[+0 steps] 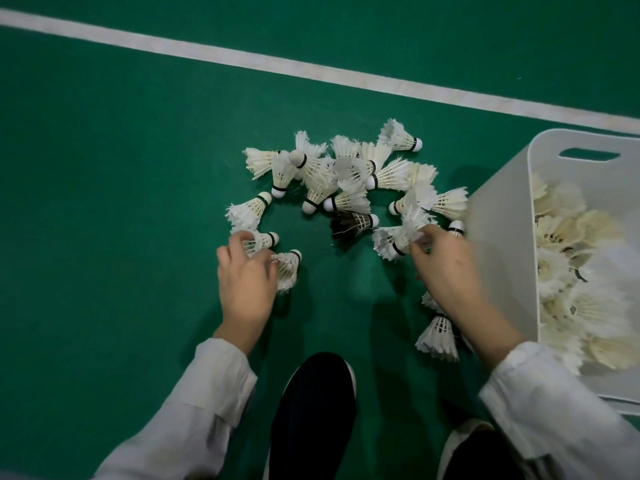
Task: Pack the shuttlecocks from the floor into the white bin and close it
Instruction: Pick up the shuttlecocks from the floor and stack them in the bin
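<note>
Several white shuttlecocks (346,174) lie heaped on the green floor, with one dark-feathered shuttlecock (353,223) among them. My left hand (244,282) curls its fingers round two shuttlecocks (273,254) at the heap's left edge. My right hand (443,268) pinches the feathers of a shuttlecock (401,237) at the heap's right side. The open white bin (498,237) stands right of that hand and holds several shuttlecocks (581,292). One more shuttlecock (438,337) lies by my right wrist.
A white court line (311,72) crosses the floor beyond the heap. My two dark shoes (311,417) stand at the bottom of the view. Bare green floor stretches to the left. No lid is in view.
</note>
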### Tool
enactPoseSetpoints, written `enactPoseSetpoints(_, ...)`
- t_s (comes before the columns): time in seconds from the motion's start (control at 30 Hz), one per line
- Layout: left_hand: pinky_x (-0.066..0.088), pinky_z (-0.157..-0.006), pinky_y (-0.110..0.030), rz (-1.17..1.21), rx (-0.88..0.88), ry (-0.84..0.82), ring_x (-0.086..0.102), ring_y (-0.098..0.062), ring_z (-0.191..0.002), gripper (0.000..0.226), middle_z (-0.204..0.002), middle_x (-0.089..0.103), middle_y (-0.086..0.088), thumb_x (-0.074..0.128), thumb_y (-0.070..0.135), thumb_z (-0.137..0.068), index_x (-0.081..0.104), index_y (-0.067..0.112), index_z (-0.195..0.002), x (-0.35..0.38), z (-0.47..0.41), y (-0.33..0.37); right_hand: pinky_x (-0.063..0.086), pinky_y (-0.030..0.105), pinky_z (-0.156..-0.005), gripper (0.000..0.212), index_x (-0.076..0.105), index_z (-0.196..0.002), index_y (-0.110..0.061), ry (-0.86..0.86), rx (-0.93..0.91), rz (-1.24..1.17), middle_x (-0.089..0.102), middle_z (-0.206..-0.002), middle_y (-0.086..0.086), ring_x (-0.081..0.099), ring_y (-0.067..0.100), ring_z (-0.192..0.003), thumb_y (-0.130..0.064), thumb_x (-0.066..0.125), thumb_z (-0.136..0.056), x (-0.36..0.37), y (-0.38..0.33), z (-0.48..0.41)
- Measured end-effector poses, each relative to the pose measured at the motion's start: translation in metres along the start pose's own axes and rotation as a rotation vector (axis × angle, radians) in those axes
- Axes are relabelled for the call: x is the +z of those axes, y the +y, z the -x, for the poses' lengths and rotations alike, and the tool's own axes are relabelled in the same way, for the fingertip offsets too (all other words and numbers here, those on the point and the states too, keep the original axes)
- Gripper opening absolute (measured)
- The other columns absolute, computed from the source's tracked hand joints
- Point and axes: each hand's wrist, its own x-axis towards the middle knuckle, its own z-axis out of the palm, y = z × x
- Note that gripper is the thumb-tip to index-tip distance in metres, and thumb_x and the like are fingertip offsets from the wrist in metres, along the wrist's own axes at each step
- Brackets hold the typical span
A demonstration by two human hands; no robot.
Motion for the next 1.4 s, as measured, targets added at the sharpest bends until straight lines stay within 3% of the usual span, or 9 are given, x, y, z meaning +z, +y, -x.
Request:
enactPoseSetpoints(0.1, 0.039, -0.091, -0.038, 0.075, 0.093, 0.048, 0.041, -0.029, -0.106, 0.015, -0.120, 0.048, -0.014, 0.061, 0.009, -0.083, 0.067, 0.000, -0.093, -0.010, -0.001, 0.011, 0.049, 0.037, -0.069, 0.014, 0.060, -0.094, -0.005, 0.006, 0.045, -0.036, 0.068, -0.088, 0.016, 0.062, 0.035, -0.077, -0.012, 0.050, -0.089, -0.002, 0.004, 0.000)
enactPoseSetpoints(0.23, 0.033, -0.071, -0.024, 0.297, 0.198, -0.338, 0.051, -0.023, -0.083, 0.010, -0.089, 0.051, -0.006, 0.057, 0.011, -0.086, 0.062, 0.001, -0.084, -0.009, -0.013, 0.041, 0.037, 0.029, -0.062, 0.014, 0.058, -0.097, -0.002, 0.015, 0.092, -0.045, 0.065, -0.087, 0.016, 0.053, 0.027, -0.070, -0.012, 0.049, -0.090, -0.006, 0.012, 0.000)
enactPoseSetpoints(0.37, 0.033, -0.091, -0.019, 0.376, 0.220, -0.523, 0.053, -0.018, -0.096, 0.010, -0.127, 0.041, -0.006, 0.058, 0.018, -0.088, 0.063, 0.011, -0.083, 0.024, -0.021, 0.069, 0.035, 0.027, -0.058, 0.018, 0.059, -0.100, -0.003, 0.063, 0.078, -0.082, 0.062, -0.086, 0.010, 0.053, 0.024, -0.068, -0.015, 0.049, -0.091, -0.013, 0.012, 0.000)
enactPoseSetpoints(0.47, 0.035, -0.096, -0.023, 0.428, 0.129, -0.535, 0.055, -0.025, -0.105, 0.013, -0.133, 0.039, -0.010, 0.060, 0.019, -0.087, 0.066, 0.008, -0.087, 0.050, -0.032, 0.083, 0.033, 0.027, -0.051, 0.017, 0.060, -0.099, -0.005, 0.099, 0.060, -0.118, 0.060, -0.085, 0.006, 0.052, 0.021, -0.067, -0.015, 0.048, -0.093, -0.020, 0.011, 0.000)
enactPoseSetpoints(0.67, 0.032, -0.055, -0.020, 0.571, 0.023, -0.479, 0.058, -0.019, -0.075, 0.016, -0.085, 0.067, -0.006, 0.054, 0.014, -0.088, 0.068, 0.009, -0.094, 0.069, -0.032, 0.090, 0.032, 0.026, -0.055, 0.016, 0.061, -0.096, -0.005, 0.130, 0.044, -0.177, 0.066, -0.093, 0.011, 0.055, 0.021, -0.070, -0.013, 0.048, -0.092, -0.023, 0.017, -0.003)
enactPoseSetpoints(0.9, 0.039, -0.059, -0.019, 0.610, 0.042, -0.331, 0.058, -0.013, -0.071, 0.016, -0.084, 0.070, -0.003, 0.055, 0.012, -0.086, 0.069, 0.013, -0.094, 0.052, -0.025, 0.083, 0.041, 0.029, -0.061, 0.015, 0.060, -0.095, -0.003, 0.094, 0.027, -0.181, 0.066, -0.092, 0.014, 0.057, 0.024, -0.076, -0.011, 0.049, -0.091, -0.021, 0.020, 0.000)
enactPoseSetpoints(1.13, 0.042, -0.077, -0.033, 0.205, 0.486, -0.184, 0.052, -0.019, -0.091, 0.015, -0.099, 0.060, -0.004, 0.055, 0.012, -0.088, 0.063, 0.007, -0.100, -0.019, -0.034, 0.079, 0.041, 0.028, -0.063, 0.015, 0.061, -0.097, -0.006, 0.030, -0.156, -0.106, 0.067, -0.097, 0.011, 0.059, 0.022, -0.077, -0.015, 0.049, -0.092, -0.054, 0.018, -0.001)
enactPoseSetpoints(1.27, 0.040, -0.073, -0.028, 0.045, 0.767, -0.122, 0.054, -0.019, -0.090, 0.017, -0.101, 0.062, -0.004, 0.057, 0.014, -0.087, 0.063, 0.007, -0.101, -0.072, -0.041, 0.119, 0.047, 0.030, -0.069, 0.018, 0.061, -0.101, -0.010, -0.060, -0.390, 0.147, 0.068, -0.102, 0.007, 0.061, 0.022, -0.082, -0.019, 0.048, -0.093, -0.114, 0.023, -0.013)
enactPoseSetpoints(1.4, 0.041, -0.066, -0.028, -0.056, 1.029, -0.152, 0.059, -0.026, -0.083, 0.013, -0.093, 0.063, -0.008, 0.062, 0.009, -0.083, 0.064, 0.006, -0.095, -0.099, -0.037, 0.171, 0.044, 0.032, -0.068, 0.018, 0.060, -0.103, -0.012, -0.007, -0.420, 0.252, 0.069, -0.101, 0.005, 0.062, 0.026, -0.084, -0.021, 0.049, -0.092, -0.178, 0.053, -0.014)
